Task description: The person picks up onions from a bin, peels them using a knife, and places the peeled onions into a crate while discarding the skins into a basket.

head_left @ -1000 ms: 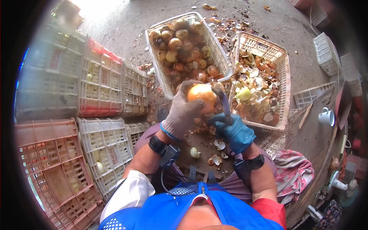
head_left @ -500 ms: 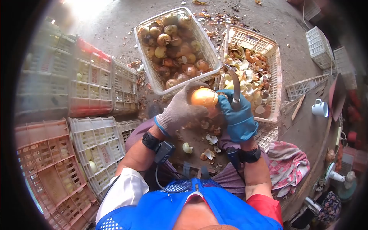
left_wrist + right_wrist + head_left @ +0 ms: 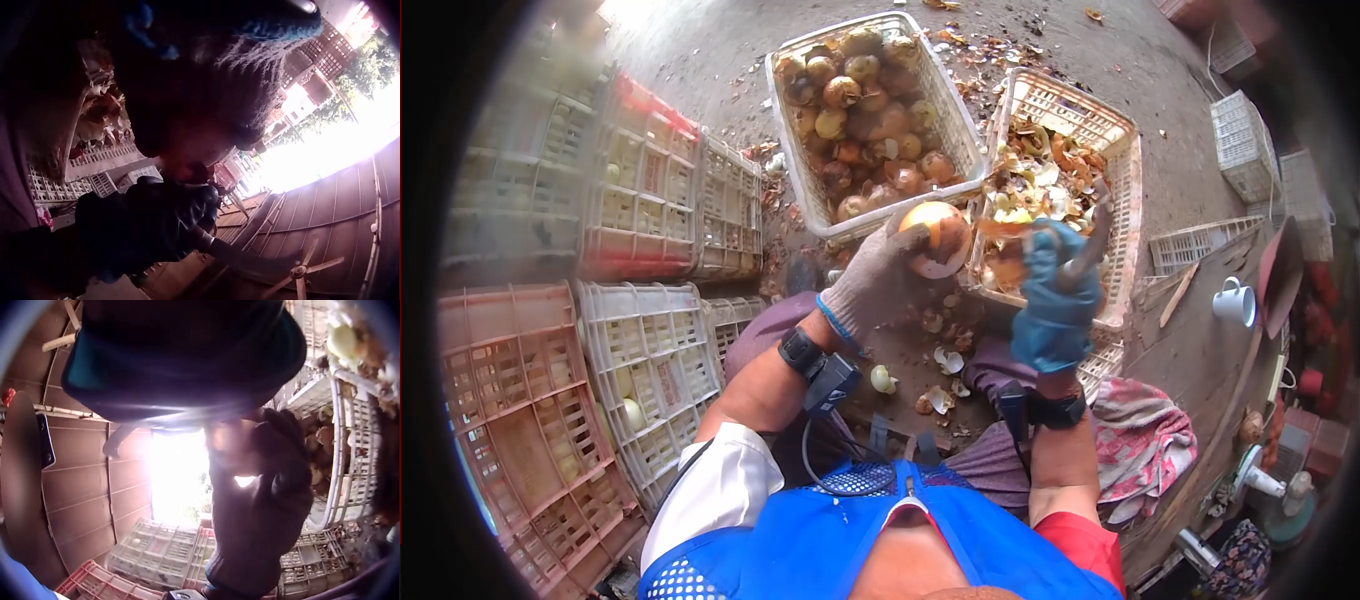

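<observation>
In the head view my left hand (image 3: 875, 275), in a grey knit glove, grips a large onion (image 3: 937, 240), its surface part orange skin and part pale. To its right and apart from it is my right hand (image 3: 1055, 300), in a blue rubber glove and blurred. That hand holds a curved knife (image 3: 1090, 245); the knife's blade (image 3: 250, 257) also shows in the left wrist view, below the right hand's dark glove. An orange strip of onion skin (image 3: 1003, 230) is blurred at the right hand's fingertips. In the right wrist view the left glove (image 3: 256, 494) is dark against the light.
A crate (image 3: 800, 215) of unpeeled onions stands ahead; a second crate (image 3: 1127, 200) holds onion skins at right. Stacked crates (image 3: 530, 400) line the left side. Skins (image 3: 940, 400) and a pale onion piece (image 3: 883, 379) lie between the knees. A mug (image 3: 1234, 302) stands far right.
The right hand, beside the onion half a second ago, has moved away right with the knife and a strip of skin. The left hand keeps hold of the onion, which shows more pale surface.
</observation>
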A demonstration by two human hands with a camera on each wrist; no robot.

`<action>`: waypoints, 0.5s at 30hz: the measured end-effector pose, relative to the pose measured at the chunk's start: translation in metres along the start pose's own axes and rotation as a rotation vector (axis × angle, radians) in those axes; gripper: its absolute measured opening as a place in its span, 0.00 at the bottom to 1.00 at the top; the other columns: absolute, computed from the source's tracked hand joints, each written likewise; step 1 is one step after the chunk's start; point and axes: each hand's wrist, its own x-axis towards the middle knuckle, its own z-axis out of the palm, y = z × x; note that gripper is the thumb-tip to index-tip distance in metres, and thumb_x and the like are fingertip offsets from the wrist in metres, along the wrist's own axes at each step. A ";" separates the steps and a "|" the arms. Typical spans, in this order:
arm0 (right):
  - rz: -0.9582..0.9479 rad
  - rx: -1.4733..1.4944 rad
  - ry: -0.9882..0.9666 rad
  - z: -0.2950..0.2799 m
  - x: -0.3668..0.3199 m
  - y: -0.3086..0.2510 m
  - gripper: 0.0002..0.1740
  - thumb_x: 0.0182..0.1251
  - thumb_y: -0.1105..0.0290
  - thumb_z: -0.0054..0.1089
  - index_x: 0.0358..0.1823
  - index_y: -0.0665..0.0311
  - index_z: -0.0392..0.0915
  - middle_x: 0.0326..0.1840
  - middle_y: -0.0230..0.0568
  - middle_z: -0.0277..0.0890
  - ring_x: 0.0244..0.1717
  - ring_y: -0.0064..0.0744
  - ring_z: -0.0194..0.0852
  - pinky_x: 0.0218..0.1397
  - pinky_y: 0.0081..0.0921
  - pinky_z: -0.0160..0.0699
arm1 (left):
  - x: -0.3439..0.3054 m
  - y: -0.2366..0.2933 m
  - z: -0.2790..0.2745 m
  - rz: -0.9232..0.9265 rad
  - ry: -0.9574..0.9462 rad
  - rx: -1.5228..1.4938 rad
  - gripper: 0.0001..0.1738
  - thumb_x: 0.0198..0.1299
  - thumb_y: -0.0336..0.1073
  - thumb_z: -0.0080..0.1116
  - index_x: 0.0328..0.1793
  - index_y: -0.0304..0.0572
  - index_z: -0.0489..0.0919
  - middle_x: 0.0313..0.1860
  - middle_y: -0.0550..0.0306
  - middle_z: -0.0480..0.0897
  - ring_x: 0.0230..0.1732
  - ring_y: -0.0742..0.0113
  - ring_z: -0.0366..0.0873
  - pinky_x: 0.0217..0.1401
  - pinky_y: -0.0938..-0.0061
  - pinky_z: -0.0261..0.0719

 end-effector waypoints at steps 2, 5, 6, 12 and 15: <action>0.046 -0.279 -0.032 -0.021 0.019 0.010 0.22 0.80 0.69 0.63 0.72 0.61 0.79 0.38 0.37 0.88 0.37 0.23 0.83 0.46 0.30 0.84 | -0.002 0.005 -0.001 0.013 0.073 0.124 0.42 0.64 0.48 0.74 0.81 0.45 0.70 0.67 0.56 0.82 0.64 0.64 0.82 0.63 0.66 0.87; -0.030 -0.578 -0.136 -0.031 0.029 0.010 0.28 0.79 0.69 0.63 0.78 0.62 0.74 0.40 0.34 0.90 0.38 0.20 0.84 0.44 0.26 0.84 | -0.008 0.022 0.005 0.005 0.041 0.282 0.44 0.61 0.47 0.78 0.80 0.43 0.70 0.65 0.56 0.81 0.64 0.64 0.81 0.61 0.69 0.88; 0.026 -0.621 -0.188 -0.032 0.025 0.007 0.27 0.79 0.69 0.63 0.77 0.63 0.75 0.41 0.35 0.90 0.38 0.20 0.85 0.44 0.26 0.85 | -0.008 0.023 0.004 0.000 0.061 0.277 0.44 0.60 0.46 0.79 0.80 0.42 0.70 0.65 0.56 0.80 0.63 0.65 0.81 0.61 0.70 0.87; 0.376 -0.338 -0.540 -0.014 -0.001 0.000 0.21 0.78 0.69 0.65 0.70 0.63 0.80 0.45 0.44 0.92 0.40 0.26 0.89 0.49 0.30 0.88 | -0.006 0.038 0.016 0.179 0.170 0.823 0.47 0.49 0.41 0.86 0.76 0.39 0.74 0.65 0.54 0.79 0.63 0.66 0.79 0.66 0.68 0.82; 0.313 -0.362 -0.567 -0.010 -0.011 0.006 0.20 0.77 0.70 0.66 0.67 0.64 0.81 0.45 0.48 0.92 0.43 0.31 0.93 0.49 0.31 0.89 | -0.003 0.037 0.008 0.295 0.237 1.050 0.49 0.46 0.43 0.87 0.74 0.40 0.75 0.62 0.54 0.82 0.62 0.65 0.80 0.68 0.66 0.81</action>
